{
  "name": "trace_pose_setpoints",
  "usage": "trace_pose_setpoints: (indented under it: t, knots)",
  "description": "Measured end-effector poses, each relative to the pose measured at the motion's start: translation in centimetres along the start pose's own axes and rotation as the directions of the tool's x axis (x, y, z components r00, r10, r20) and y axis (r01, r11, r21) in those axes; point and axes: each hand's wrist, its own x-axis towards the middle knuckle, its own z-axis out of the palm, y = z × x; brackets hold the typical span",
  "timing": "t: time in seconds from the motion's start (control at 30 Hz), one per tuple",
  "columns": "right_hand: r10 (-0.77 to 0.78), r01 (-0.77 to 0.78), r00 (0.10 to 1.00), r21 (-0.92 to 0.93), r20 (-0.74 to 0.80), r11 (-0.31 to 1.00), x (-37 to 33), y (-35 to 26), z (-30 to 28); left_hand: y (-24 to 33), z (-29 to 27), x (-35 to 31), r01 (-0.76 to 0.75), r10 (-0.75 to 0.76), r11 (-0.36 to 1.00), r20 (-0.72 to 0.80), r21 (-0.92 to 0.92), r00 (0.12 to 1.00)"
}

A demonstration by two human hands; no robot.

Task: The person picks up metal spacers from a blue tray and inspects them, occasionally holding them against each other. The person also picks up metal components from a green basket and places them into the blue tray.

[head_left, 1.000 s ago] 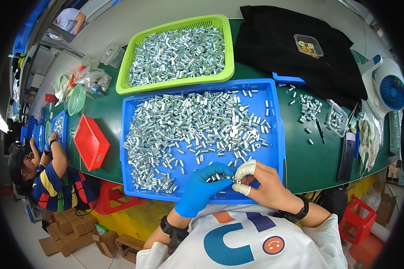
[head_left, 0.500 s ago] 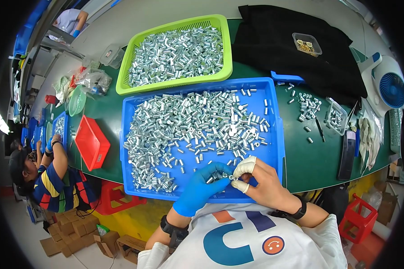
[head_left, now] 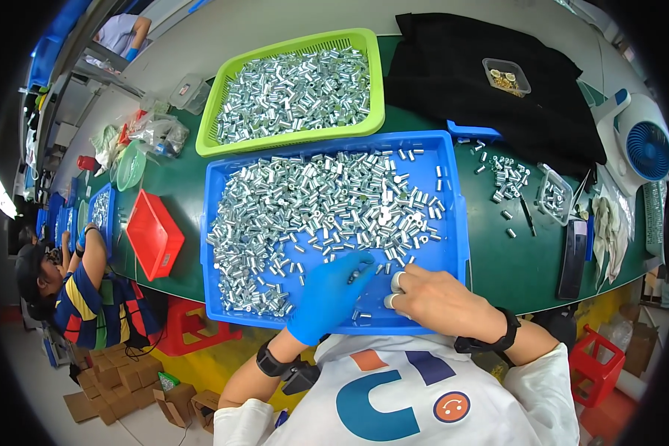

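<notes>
My left hand (head_left: 327, 293), in a blue glove, is curled over the near part of a blue tray (head_left: 462, 223). A little metal shows between its thumb and fingers, apparently small metal sleeves (head_left: 353, 276). To its right, my right hand (head_left: 446, 299) wears white finger cots, its fingers bent and closed; whatever lies between their tips is hidden. Loose sleeves lie close to those fingertips. Heaped silvery metal sleeves (head_left: 305, 201), short and hollow, cover the tray's far and left parts. A few lie by the near wall between my hands.
Behind the tray stands a green basket (head_left: 379, 111) full of similar sleeves. A red bin (head_left: 154, 234) is at left, near a co-worker (head_left: 89, 290). At right lie loose sleeves (head_left: 507, 178), a clear box (head_left: 555, 195), a black cloth (head_left: 453, 82) and a white-and-blue fan (head_left: 647, 145).
My hands have moved apart, from fingertips meeting over the tray's near edge. The left has turned palm-down and reached slightly farther in; the right has shifted right, its fingers curling.
</notes>
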Motion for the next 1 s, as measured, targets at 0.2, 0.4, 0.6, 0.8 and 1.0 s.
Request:
trace_pose_setpoints:
  t: [0.2,0.4,0.6,0.8,1.0]
  knots:
    - [0.179,-0.104,0.938,0.250,-0.297,0.963,0.0,-0.1,-0.3,-2.3,1.2,0.8,-0.417,0.447,0.545,0.169,0.727,0.878]
    - [0.279,-0.054,0.884,0.510,-0.375,0.859,0.0,-0.6,-0.1,-1.7,0.3,0.4,-0.193,0.208,0.956,0.047,-0.220,0.977]
    - [0.168,-0.047,0.851,0.247,-0.498,0.968,0.5,-0.7,0.5,1.2,0.5,-2.2,0.424,-0.253,0.604,0.342,-0.675,0.905]
    - [0.101,-0.014,0.795,0.149,-0.599,0.989,1.0,-0.8,0.7,1.9,1.2,-2.2,0.346,-0.262,0.777,0.230,-0.526,0.937]
    - [0.152,0.015,0.812,0.281,-0.564,0.960,0.9,-0.7,0.8,1.4,1.4,-2.7,0.271,-0.205,0.822,0.185,-0.501,0.961]
